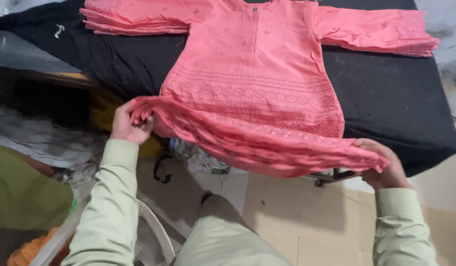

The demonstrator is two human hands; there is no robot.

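A coral-pink embroidered tunic (257,64) lies spread face up on a black-covered table (400,98), its long sleeves stretched out to both sides. My left hand (127,123) grips the left corner of the tunic's gathered bottom hem. My right hand (383,167) grips the right corner of the same hem. The hem is bunched in folds and lifted off the table's near edge, hanging between my two hands. Both my arms are in pale green sleeves.
Below the table edge lie crumpled plastic bags (198,157) and a tiled floor (306,216). A green cloth (21,192) and an orange one (28,251) are piled at the left, beside a white rim (156,226). My pale green trouser leg (223,236) shows at the bottom.
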